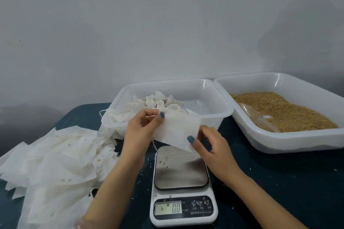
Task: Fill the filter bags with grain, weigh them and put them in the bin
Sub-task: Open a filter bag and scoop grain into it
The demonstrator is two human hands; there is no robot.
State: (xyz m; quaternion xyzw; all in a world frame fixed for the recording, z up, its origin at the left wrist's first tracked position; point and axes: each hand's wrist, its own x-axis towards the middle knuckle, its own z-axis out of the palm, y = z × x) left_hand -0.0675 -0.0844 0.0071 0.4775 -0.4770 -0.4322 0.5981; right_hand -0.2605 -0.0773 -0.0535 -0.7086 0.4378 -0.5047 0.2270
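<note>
Two bare forearms are reaching up from the lower edge, the left hand [141, 130] and the right hand [216, 148] meeting just above a white digital kitchen scale [181, 182] on the dark blue bench [270, 182]. Both hands are pinching a flat white paper filter bag [178, 128], blue-nailed thumbs pressing its near face, while the fingers behind the paper are hidden. The bag is hanging between the hands, in front of a white plastic bin [186, 87] holding filled bags.
</note>
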